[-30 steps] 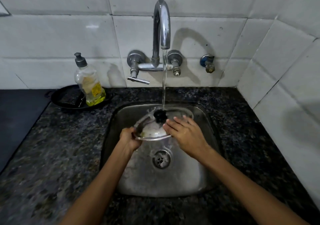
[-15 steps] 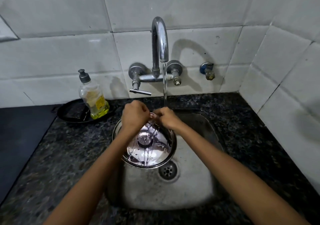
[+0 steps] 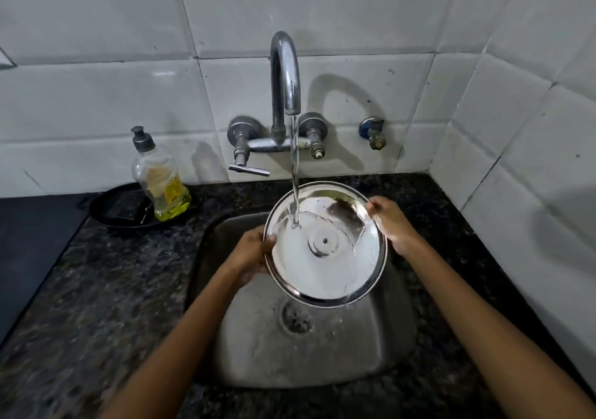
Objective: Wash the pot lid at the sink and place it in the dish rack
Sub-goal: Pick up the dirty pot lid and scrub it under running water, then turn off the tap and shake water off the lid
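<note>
A round steel pot lid point(image 3: 325, 263) is held over the steel sink point(image 3: 309, 360), its shiny underside facing up and tilted toward me. My left hand point(image 3: 251, 254) grips its left rim. My right hand point(image 3: 392, 221) pinches the upper right rim. Water runs from the curved tap point(image 3: 285, 73) onto the lid's upper half and spreads over it. The lid's knob is hidden underneath. No dish rack is in view.
A dish soap bottle point(image 3: 159, 181) with yellow liquid stands on a black tray point(image 3: 119, 207) at the back left. Dark granite counter point(image 3: 106, 289) surrounds the sink. The drain point(image 3: 296, 317) lies below the lid. White tiled walls close the back and right.
The lid was turned from knob-up to underside-up, then moved right and up under the stream. My hands shifted from the lid's top edge to its left and right rims.
</note>
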`<state>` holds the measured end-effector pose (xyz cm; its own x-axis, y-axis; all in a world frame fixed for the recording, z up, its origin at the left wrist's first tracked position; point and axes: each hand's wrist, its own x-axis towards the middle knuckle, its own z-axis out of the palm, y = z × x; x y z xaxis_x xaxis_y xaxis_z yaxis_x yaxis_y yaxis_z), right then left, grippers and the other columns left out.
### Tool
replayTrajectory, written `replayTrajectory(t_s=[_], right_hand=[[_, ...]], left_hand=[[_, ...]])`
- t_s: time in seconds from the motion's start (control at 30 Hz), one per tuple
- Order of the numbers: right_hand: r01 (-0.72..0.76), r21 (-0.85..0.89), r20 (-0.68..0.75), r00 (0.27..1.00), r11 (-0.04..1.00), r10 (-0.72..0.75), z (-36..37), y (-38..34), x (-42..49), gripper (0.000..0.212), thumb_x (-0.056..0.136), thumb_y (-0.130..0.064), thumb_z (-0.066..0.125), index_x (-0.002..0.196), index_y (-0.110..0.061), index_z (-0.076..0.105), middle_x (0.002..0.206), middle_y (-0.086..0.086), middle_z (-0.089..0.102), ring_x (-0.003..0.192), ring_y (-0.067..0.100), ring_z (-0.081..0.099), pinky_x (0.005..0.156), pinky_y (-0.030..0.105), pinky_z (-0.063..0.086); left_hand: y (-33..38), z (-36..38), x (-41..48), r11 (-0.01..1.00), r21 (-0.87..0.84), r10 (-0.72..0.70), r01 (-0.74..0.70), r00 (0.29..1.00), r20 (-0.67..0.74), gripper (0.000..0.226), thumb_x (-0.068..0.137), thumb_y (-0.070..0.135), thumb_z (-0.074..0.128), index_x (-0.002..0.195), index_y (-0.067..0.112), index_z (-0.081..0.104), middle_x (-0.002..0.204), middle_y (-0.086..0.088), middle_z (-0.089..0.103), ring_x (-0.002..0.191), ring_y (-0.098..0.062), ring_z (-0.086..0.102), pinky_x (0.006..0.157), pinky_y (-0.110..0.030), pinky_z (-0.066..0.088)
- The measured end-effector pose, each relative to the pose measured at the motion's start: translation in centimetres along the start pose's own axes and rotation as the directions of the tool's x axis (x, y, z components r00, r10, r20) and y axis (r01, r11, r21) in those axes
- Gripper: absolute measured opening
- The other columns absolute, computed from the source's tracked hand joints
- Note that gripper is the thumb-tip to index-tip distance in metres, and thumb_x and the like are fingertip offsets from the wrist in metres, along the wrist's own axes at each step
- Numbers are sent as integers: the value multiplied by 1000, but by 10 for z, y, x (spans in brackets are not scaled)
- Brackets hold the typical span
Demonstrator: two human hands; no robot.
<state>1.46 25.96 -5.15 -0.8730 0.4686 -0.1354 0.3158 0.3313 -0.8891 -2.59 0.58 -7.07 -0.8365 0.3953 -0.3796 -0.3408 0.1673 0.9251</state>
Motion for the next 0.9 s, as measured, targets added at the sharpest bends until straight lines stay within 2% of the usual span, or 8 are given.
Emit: replayTrajectory(t_s=[0.03,0.1,0.23,0.37,0.5,0.63,0.73,0.9], right_hand=[[-3,-227,18,1000,974,8,1,2,-5,17,87,-19,55,101,-12,61,98,17,59,97,28,56,85,38,44],[131,-546,170,985,828,-44,9,5,-21,66,84,-36,61,137,-7,34,137,24,40,130,36,36,109,45,29],[444,-395,659,747,804,-89,38,-10,-79,96,66,-74,52,142,-19,28,149,11,34,136,26,31,113,42,29],[585,-499,541,787,639,-298,61,-26,-87,21,81,-28,60,101,-21,62,99,16,69,94,33,63,77,42,54],[368,-406,250,925,837,-285,63,-57,-54,17,84,-8,53,72,-11,65,68,15,64,69,27,59,62,31,43],[151,-181,213,971,972,-111,78,-73,-27,49,85,-12,55,41,-18,35,46,-1,30,46,11,29,47,31,23],[15,65,235,972,998,-29,88,-73,-23,54,83,-7,53,33,-16,35,48,-1,28,47,13,26,49,31,18],[-149,269,250,965,952,81,75,-68,-24,30,87,-1,48,58,-8,50,66,9,48,63,21,46,62,30,36]], left_hand=[[4,3,1,1000,11,-6,6,1000,-27,16,93,14,47,81,17,57,55,6,62,41,-6,57,43,-22,50],[10,4,4,998,24,-53,56,994,-95,21,92,8,47,74,14,57,53,0,59,40,-10,57,42,-23,50],[17,-3,6,968,-102,-247,231,948,-202,19,89,-5,36,78,2,50,69,-12,50,62,-22,51,47,-40,52],[30,-17,-3,929,-262,-308,263,940,-147,22,94,-2,32,79,-2,49,74,-15,56,59,-26,62,53,-28,57],[58,-39,-4,945,-214,-263,248,964,-48,39,96,29,40,95,-8,54,69,-21,70,53,-27,70,41,-23,54],[90,-46,5,995,100,13,18,954,-300,29,89,32,54,76,6,54,72,-12,56,61,-21,54,50,-26,48],[105,-45,17,932,353,225,-77,889,-398,42,78,38,65,83,-4,65,83,-23,66,78,-34,64,71,-33,47],[115,-30,39,868,487,216,96,809,-546,55,77,57,57,96,6,53,117,-18,59,115,-40,50,102,-49,37]])
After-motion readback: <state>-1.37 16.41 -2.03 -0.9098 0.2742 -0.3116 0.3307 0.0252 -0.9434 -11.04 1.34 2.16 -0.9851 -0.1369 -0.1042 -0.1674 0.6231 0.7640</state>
